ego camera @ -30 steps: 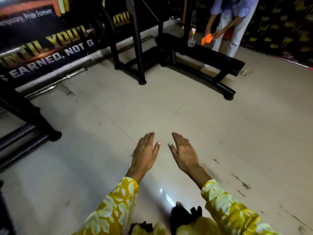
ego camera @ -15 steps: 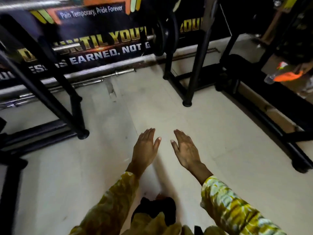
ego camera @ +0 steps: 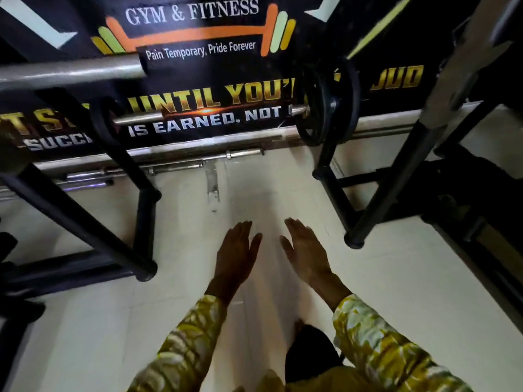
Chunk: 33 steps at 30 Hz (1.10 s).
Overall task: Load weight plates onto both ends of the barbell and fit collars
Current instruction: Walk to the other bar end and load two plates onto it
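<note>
A steel barbell [ego camera: 198,114] rests across a black rack ahead of me. Black weight plates [ego camera: 329,101] sit on its right end, and a dark plate [ego camera: 103,120] shows near its left end. A thicker grey bar [ego camera: 70,70] runs in from the upper left, closer to me. My left hand [ego camera: 236,257] and my right hand [ego camera: 307,251] are held out low over the pale floor, palms down, fingers apart, holding nothing. Both are well short of the barbell. I see no collars.
Black rack legs stand at left [ego camera: 145,274] and right [ego camera: 353,240] of my hands. Spare steel bars [ego camera: 175,166] lie on the floor along the wall under a gym banner [ego camera: 195,32]. A dark bench frame [ego camera: 469,199] is at right.
My view has swung left and up from the bench and the other person to the rack and barbell. My hands stay open in front of me.
</note>
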### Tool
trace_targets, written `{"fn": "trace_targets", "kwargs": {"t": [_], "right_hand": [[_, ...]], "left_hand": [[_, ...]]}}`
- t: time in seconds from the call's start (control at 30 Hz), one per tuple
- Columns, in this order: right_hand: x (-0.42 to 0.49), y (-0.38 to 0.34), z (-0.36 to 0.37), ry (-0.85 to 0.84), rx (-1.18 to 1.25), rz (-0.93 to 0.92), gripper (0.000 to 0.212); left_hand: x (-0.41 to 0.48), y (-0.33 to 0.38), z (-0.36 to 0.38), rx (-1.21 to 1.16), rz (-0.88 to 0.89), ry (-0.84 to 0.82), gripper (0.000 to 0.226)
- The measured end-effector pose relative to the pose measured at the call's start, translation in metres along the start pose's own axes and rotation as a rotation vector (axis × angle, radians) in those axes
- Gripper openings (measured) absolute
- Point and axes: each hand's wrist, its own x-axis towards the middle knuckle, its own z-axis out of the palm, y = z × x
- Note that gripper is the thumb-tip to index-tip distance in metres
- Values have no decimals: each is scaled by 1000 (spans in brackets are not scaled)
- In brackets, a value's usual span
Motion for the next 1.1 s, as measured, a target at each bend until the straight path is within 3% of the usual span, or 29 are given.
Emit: {"fn": "trace_targets", "kwargs": {"t": [0.27, 0.5, 0.6, 0.77, 1.1], "right_hand": [[215, 11, -21, -103, -16, -123, 51], [422, -21, 6, -200, -46, -305, 50], [501, -44, 18, -234, -43, -380, 49], [617, -92, 36, -319, -73, -491, 50], [803, -183, 97, -548, -80, -900, 49]], "left_hand": [[187, -15, -4, 27, -133, 107, 66], [353, -82, -14, 14, -264, 216, 62], [416, -114, -25, 13, -355, 265, 60], [497, -160, -47, 46, -552, 208, 52], [621, -244, -78, -6, -960, 383, 50]]}}
